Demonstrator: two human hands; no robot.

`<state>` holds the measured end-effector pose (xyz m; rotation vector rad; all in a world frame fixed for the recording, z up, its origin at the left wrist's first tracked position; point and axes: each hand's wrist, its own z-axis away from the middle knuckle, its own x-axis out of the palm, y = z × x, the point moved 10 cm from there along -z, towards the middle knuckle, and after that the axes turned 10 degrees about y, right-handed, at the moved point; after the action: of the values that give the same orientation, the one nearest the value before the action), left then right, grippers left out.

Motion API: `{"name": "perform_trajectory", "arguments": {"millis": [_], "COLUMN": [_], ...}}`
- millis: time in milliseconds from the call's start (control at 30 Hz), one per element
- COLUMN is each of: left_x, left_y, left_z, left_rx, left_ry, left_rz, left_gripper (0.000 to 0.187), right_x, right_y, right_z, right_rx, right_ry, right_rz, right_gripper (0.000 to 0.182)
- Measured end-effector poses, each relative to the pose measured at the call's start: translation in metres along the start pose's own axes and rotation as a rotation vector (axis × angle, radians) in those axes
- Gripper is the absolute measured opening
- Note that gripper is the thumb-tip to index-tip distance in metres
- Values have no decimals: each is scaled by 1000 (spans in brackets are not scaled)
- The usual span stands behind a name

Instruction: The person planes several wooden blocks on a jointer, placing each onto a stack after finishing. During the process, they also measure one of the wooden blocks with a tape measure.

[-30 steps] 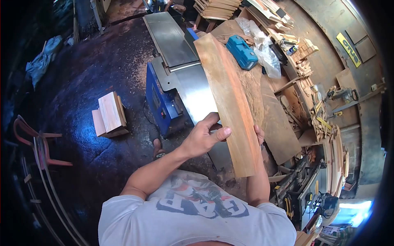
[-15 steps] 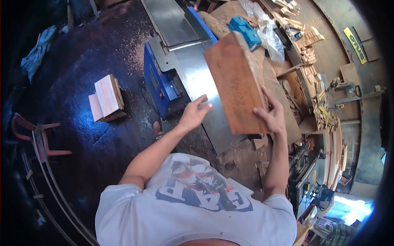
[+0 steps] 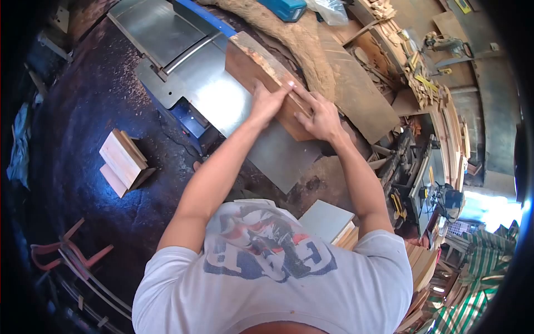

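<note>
Head view: our left hand (image 3: pixel 322 118) and right hand (image 3: pixel 267 104) clasp the thick wooden board (image 3: pixel 243 68); uneven pressure could tip it against the jointer bed (image 3: pixel 214 94).

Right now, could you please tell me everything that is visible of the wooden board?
The board is long, thick and straight-sided, with a reddish-brown near face and a paler, rough, patchy upper edge. It slants across the view, apparently on its narrow edge over the metal machine table. The left hand touches its near face; the right hand grips it closer to the person. Its far face is hidden.
</note>
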<state>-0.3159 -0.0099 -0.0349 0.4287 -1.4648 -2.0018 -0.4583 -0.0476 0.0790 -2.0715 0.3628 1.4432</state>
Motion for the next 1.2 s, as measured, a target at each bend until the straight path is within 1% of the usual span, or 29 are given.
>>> {"name": "perform_trajectory", "arguments": {"millis": [33, 67, 133, 233, 333, 400, 533, 667, 833, 933, 1133, 1200], "left_x": [-3, -3, -4, -16, -32, -44, -60, -72, -82, -84, -84, -84], "left_y": [-3, -11, -8, -2, 5, 14, 24, 29, 33, 36, 37, 38], "left_z": [-1, 0, 0, -7, -25, -33, -50, -71, -73, -76, -77, -76], "left_rx": [41, 16, 48, 66, 47, 49, 98, 202, 175, 173, 230, 233], "left_ry": [52, 69, 79, 163, 162, 191, 226, 283, 314, 312, 338, 347], "left_rz": [-59, -25, 25, 43, 116, 55, 101, 112, 82, 63, 78, 55], "left_gripper": [131, 131, 130, 130, 133, 133, 132, 131, 129, 128, 126, 126], "right_x": [1, 1, 2, 9, 19, 25, 34, 43, 50, 53, 54, 52], "right_y": [0, -2, -4, -11, -20, -25, -42, -49, -51, -50, -50, -53], "right_z": [2, 1, -4, -21, -45, -59, -85, -104, -113, -116, -117, -118], "right_rx": [7, 1, -39, 57, 46, 19, 15, -16, -6, -39, -21, -46], "right_ry": [1, 1, 32, -68, -48, -51, -58, -43, -59, -49, -55, -34], "right_rz": [17, 31, 4, 9, -50, -38, -30, -42, -7, -37, -40, -50], "right_gripper": [74, 74, 75, 76, 77, 78, 76, 77, 79, 76, 76, 76]}}
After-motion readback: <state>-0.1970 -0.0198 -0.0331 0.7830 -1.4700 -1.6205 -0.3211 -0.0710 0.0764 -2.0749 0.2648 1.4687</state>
